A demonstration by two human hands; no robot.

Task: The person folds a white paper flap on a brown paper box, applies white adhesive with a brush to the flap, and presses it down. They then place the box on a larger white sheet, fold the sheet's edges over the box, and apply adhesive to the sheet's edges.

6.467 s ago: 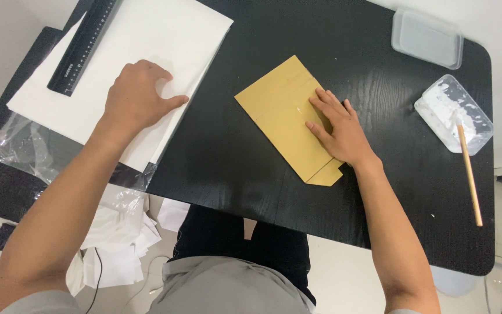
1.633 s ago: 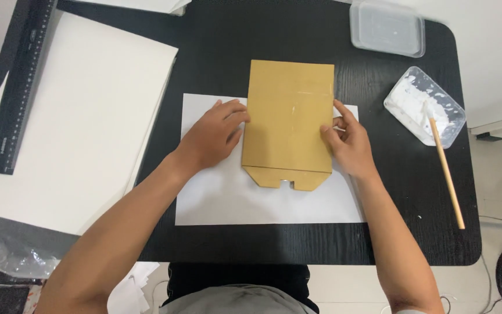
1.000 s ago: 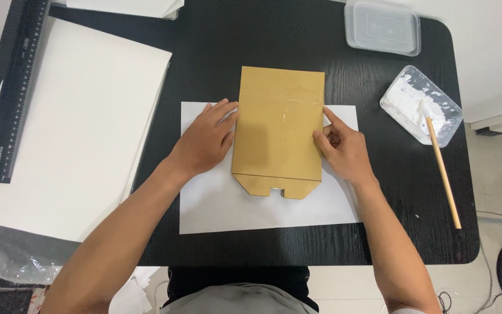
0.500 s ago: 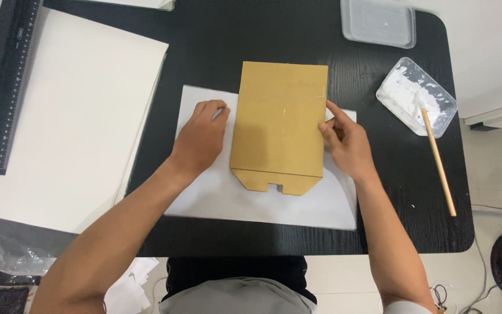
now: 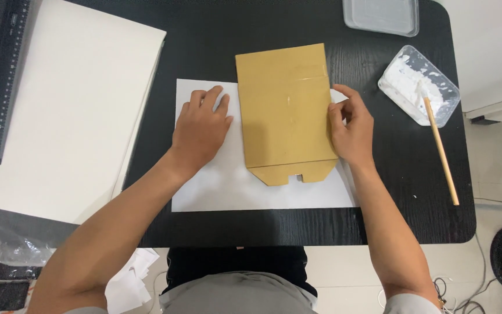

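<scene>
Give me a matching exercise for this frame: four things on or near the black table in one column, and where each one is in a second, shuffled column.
Things:
1. brown paper bag
2. left hand
3. wooden stick
4. black ruler

Places:
A. on the big white sheets at far left
B. flat on the white sheet, palm down
C. one end in the tray of white paste
D. on the white sheet, right hand at its edge

Pairs: 1-D, 2-B, 3-C, 4-A
</scene>
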